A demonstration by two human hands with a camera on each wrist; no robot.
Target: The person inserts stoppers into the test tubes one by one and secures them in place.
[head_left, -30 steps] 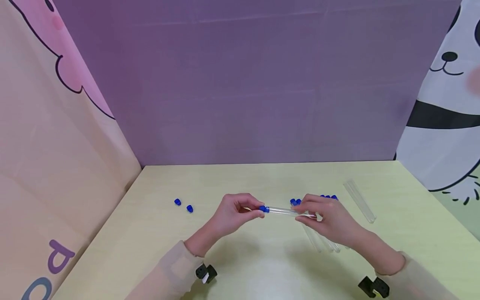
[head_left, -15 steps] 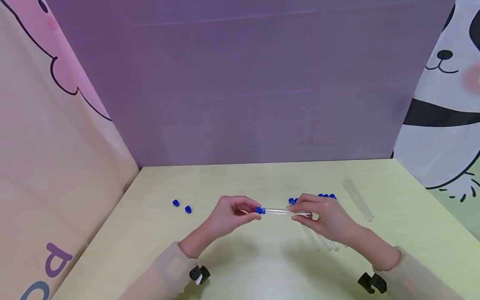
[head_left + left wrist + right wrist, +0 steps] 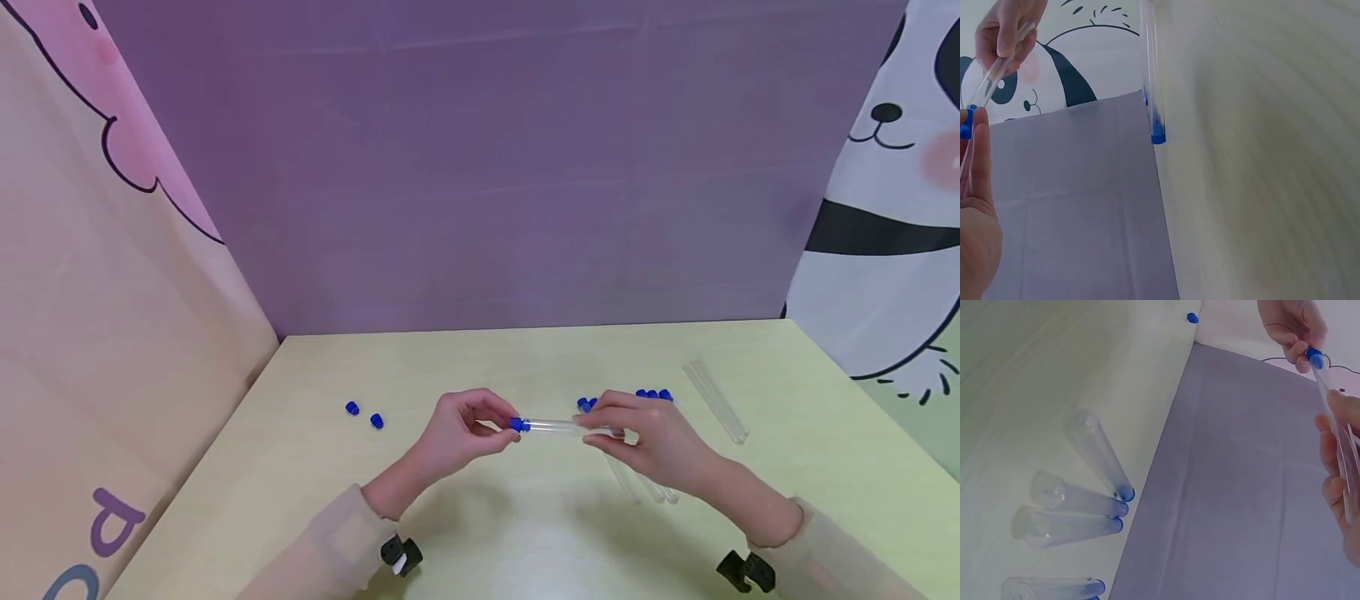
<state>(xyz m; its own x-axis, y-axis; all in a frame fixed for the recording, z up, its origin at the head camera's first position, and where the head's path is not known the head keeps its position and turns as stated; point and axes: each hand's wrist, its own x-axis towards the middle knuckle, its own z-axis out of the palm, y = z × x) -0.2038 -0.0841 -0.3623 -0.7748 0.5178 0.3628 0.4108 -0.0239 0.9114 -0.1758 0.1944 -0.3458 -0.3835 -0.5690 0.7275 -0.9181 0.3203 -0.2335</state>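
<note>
Between the two hands a clear test tube (image 3: 553, 426) lies level above the table, its blue cap (image 3: 520, 425) at the left end. My left hand (image 3: 468, 429) pinches that cap between thumb and fingers. Around the tube's other end, my right hand (image 3: 648, 433) grips with thumb and fingertips, covering part of the glass. The right wrist view shows the cap (image 3: 1315, 357) on the tube's mouth with the left fingers at it. Behind and below the right hand lie several capped tubes (image 3: 1100, 453), partly hidden in the head view.
Two loose blue caps, one nearer the wall (image 3: 352, 408) and one nearer the hands (image 3: 377, 422), lie at the left of the table (image 3: 465, 358). Uncapped clear tubes (image 3: 716, 400) lie together at the right. A purple cloth (image 3: 465, 167) stands behind the table.
Both hands and the tube have shifted slightly left in the head view, along with the whole scene. The left hand stays on the cap and the right on the tube.
</note>
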